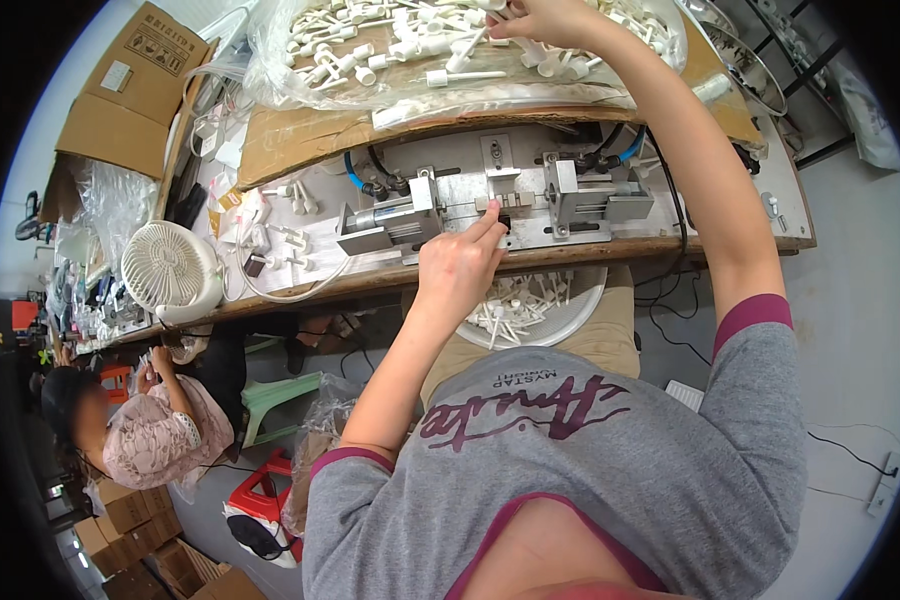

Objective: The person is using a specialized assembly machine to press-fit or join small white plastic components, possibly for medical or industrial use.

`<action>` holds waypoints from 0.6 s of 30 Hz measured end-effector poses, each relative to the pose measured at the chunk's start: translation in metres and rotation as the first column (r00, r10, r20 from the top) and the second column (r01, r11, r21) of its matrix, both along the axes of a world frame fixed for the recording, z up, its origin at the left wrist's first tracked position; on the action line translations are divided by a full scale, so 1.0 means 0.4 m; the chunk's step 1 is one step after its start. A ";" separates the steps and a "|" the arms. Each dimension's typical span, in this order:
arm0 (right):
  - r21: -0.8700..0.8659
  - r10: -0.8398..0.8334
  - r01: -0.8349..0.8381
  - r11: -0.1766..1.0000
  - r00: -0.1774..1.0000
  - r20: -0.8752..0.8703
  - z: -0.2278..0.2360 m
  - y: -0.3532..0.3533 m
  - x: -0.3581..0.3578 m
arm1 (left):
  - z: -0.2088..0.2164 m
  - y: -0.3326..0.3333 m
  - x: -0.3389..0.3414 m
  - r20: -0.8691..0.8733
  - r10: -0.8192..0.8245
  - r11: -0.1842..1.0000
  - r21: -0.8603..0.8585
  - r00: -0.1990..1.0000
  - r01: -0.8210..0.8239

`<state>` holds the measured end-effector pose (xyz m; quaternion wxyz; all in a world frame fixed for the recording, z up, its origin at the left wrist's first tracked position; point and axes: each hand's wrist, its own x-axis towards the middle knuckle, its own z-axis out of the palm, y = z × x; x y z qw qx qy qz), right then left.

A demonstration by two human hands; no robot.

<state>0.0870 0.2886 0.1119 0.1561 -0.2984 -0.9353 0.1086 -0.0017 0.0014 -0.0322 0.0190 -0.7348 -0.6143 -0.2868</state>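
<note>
My left hand (460, 266) reaches to the small metal fixture (510, 200) at the middle of a bench-top clamping machine. Its index finger is stretched out and touches the fixture's front; the other fingers are partly hidden under the hand. Two silvery cylinder units, a left one (392, 222) and a right one (600, 200), face the fixture from either side. At the far side, my right hand (542, 24) is over a heap of white plastic stem-like parts (410, 40). Its fingers are closed on a white plastic part (492, 5), cut off by the upper edge.
Below the bench edge, a round white tub (582, 318) holds more white parts. A white fan (170, 268) stands left on the bench, near small loose parts (295, 195). Cardboard (300, 140) lies under the heap's plastic bag. Black cables hang at right. Another person (160, 430) sits at left.
</note>
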 end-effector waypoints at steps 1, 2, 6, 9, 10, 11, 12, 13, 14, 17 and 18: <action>0.061 0.021 -0.019 0.998 0.999 -0.032 -0.008 -0.006 0.010 | 0.000 -0.001 -0.001 0.004 0.000 1.000 -0.001 1.000 0.000; 0.122 0.044 -0.036 0.992 0.997 -0.063 -0.017 -0.014 0.020 | -0.001 -0.001 -0.001 0.007 -0.001 1.000 0.004 1.000 0.001; 0.231 0.131 -0.085 0.969 0.973 -0.192 -0.031 -0.044 0.048 | -0.011 0.004 -0.008 0.035 -0.029 0.998 0.064 0.999 0.027; 0.155 0.035 0.006 0.988 0.966 -0.256 -0.007 -0.059 0.073 | 0.005 -0.005 -0.009 0.209 -0.065 0.997 0.043 0.976 0.057; 0.168 0.060 -0.021 0.986 0.971 -0.232 -0.010 -0.055 0.079 | 0.029 -0.007 -0.004 0.290 -0.078 0.997 0.020 0.954 0.075; 0.181 0.085 -0.048 0.982 0.975 -0.207 -0.015 -0.048 0.082 | 0.062 -0.001 -0.002 0.350 -0.057 0.998 0.030 0.935 0.050; 0.191 0.113 -0.077 0.979 0.977 -0.182 -0.024 -0.046 0.080 | 0.111 0.009 -0.002 0.409 -0.034 0.999 0.036 0.912 0.021; 0.240 0.145 -0.100 0.965 0.973 -0.178 -0.037 -0.050 0.073 | 0.147 0.037 -0.004 0.460 -0.015 0.993 0.112 0.888 -0.041; 0.292 0.176 -0.120 0.949 0.969 -0.173 -0.054 -0.054 0.065 | 0.166 0.082 -0.015 0.486 -0.053 0.959 0.268 0.872 -0.092; 0.343 0.237 -0.170 0.924 0.958 -0.161 -0.072 -0.077 0.041 | 0.238 0.211 -0.033 0.440 0.022 0.875 0.426 0.898 -0.230; 0.345 0.251 -0.185 0.920 0.955 -0.158 -0.070 -0.093 0.038 | 0.238 0.247 -0.048 0.458 0.000 0.882 0.420 0.889 -0.216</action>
